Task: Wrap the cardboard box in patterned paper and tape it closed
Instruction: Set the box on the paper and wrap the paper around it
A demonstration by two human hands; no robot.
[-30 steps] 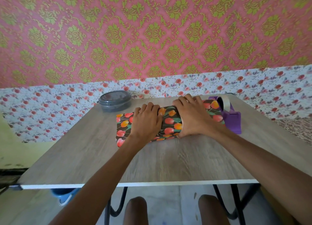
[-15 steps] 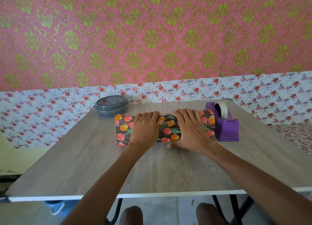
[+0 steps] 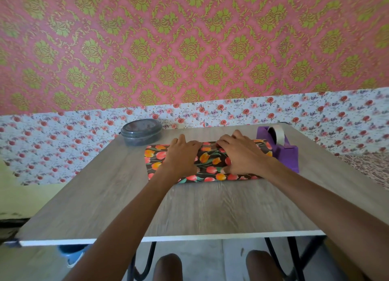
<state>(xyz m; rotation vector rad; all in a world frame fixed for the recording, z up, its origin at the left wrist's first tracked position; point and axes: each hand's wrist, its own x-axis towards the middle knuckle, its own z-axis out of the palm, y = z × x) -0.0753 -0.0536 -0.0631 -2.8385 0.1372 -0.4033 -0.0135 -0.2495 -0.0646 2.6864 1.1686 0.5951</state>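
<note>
Grey wood-grain tabletop point(image 3: 200, 213) fills the lower part of the view, with my two bare knees point(image 3: 167, 266) showing below its near edge. My forearms reach forward over it to the wrapped box point(image 3: 210, 160), which lies lengthwise across the tabletop past its middle. It is covered in patterned paper point(image 3: 156, 154), black with orange and red tulips. My hands are apart, one on each half of the box. My left hand point(image 3: 181, 156) lies flat on top, fingers straight and pressing the paper down. My right hand point(image 3: 242, 154) spans the box, fingers bent at its far top edge and thumb against the near side, holding it. Just beside the box's right end stands a purple tape dispenser point(image 3: 287, 156) with a roll of tape point(image 3: 279, 134) in it. Behind the box's left end, near the far edge, sits a round grey lidded container point(image 3: 141, 132). Beyond is a wall point(image 3: 189, 49) with pink and green damask above a white floral band
</note>
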